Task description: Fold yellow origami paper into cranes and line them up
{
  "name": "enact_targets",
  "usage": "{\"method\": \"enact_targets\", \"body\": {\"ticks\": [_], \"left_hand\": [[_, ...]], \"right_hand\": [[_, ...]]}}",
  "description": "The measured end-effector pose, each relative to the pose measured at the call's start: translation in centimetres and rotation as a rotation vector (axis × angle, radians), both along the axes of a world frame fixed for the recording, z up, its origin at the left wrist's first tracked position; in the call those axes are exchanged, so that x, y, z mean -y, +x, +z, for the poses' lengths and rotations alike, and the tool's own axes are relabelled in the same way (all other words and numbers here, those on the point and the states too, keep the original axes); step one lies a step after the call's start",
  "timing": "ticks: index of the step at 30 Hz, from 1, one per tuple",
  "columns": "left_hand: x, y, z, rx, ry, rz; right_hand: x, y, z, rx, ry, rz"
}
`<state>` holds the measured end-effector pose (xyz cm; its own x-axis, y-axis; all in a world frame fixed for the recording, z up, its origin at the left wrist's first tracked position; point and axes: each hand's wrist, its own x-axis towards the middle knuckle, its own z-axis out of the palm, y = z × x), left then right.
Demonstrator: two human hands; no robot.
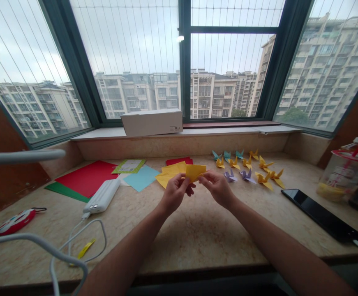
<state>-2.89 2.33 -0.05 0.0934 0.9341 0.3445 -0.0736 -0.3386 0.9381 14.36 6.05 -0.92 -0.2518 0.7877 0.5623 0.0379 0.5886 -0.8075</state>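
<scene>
Tall windows (228, 74) stand behind a stone counter (197, 246). Over the counter, in the middle, is a small yellow paper (196, 172), held up between two hands. The left hand (176, 191) pinches its lower left part, thumb and fingers closed on it. The right hand (217, 187) has its thumb and fingertips closed at the lower right corner. Just behind the left hand lie yellow sheets (166, 177). A blue sheet (141, 177) is next, then a green pack (129, 166) with a white label too small to read. Paper birds (247, 176) stand to the right, near a phone (322, 214). Farther right, a cup (333, 176) has blurry writing. Tiny print marks the white box (151, 124) by the windows.
</scene>
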Motion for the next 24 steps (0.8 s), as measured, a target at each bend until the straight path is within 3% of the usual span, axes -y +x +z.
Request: {"method": "enact_targets", "body": {"ticks": [5, 11, 18, 24], "left_hand": [[0.6, 0.4, 0.0, -0.045, 0.023, -0.010], [0.5, 0.6, -0.2, -0.037, 0.022, 0.003], [0.1, 0.4, 0.0, 0.036, 0.038, 0.116], [0.1, 0.1, 0.0, -0.058, 0.039, 0.091]], "right_hand": [[-0.3, -0.3, -0.3, -0.148, -0.132, 0.021], [-0.1, -0.6, -0.1, -0.304, -0.157, 0.063], [0.5, -0.7, 0.9, -0.291, -0.310, 0.144], [0.0, -0.4, 0.4, -0.292, -0.331, 0.133]]}}
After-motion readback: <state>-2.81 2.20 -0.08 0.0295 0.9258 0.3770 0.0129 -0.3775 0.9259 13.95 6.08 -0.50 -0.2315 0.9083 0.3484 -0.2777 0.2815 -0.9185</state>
